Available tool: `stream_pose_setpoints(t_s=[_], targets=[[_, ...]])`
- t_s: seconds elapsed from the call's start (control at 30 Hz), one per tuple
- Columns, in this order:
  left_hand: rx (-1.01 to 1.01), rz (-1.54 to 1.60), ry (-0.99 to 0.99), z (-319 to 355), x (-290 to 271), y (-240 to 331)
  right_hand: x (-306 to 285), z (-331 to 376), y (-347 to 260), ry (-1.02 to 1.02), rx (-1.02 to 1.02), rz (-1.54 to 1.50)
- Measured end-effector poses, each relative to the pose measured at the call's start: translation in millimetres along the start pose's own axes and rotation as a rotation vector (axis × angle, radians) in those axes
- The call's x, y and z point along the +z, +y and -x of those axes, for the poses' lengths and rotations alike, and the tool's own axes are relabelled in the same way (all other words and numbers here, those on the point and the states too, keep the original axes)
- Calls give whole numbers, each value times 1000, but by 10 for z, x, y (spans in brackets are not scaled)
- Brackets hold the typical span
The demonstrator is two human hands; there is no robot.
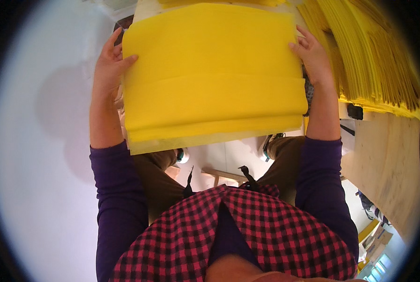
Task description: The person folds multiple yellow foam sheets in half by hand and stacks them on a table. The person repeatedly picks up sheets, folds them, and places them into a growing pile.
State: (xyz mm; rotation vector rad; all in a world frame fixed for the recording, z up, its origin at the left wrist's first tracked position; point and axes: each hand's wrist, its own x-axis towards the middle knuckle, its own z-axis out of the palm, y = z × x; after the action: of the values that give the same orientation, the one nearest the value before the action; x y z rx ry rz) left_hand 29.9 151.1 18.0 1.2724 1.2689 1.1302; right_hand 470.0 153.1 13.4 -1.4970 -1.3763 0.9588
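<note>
A flat, layered piece of yellow fabric (214, 61), apparently thin non-woven cloth, spreads across the space in front of me, above my knees. Its near part is folded into bands, and a thinner, see-through layer sticks out along the near edge. At the left edge, my left hand (112, 60) grips it with the thumb on top, the other fingers partly behind. My right hand (312, 54) holds the opposite edge, thumb tip at the cloth and fingers bent beside it. What supports the cloth underneath is mostly hidden.
A thick pile of yellow cloth pieces (369, 56) lies at the far right on a wooden table (384, 155). A small black object (355, 111) sits by that pile. A pale wall (40, 141) runs along the left. Below me is a wooden stool bar (224, 175).
</note>
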Motion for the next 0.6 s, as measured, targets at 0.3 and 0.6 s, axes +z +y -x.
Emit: stream_pose_setpoints(t_s=[0.3,0.6], targets=[[37,101,-38,10,-83,-84,94,91,-167,19,-2,-26],[29,-87,-73,32,-58,-51,49,81,-187,-72,59,-69]])
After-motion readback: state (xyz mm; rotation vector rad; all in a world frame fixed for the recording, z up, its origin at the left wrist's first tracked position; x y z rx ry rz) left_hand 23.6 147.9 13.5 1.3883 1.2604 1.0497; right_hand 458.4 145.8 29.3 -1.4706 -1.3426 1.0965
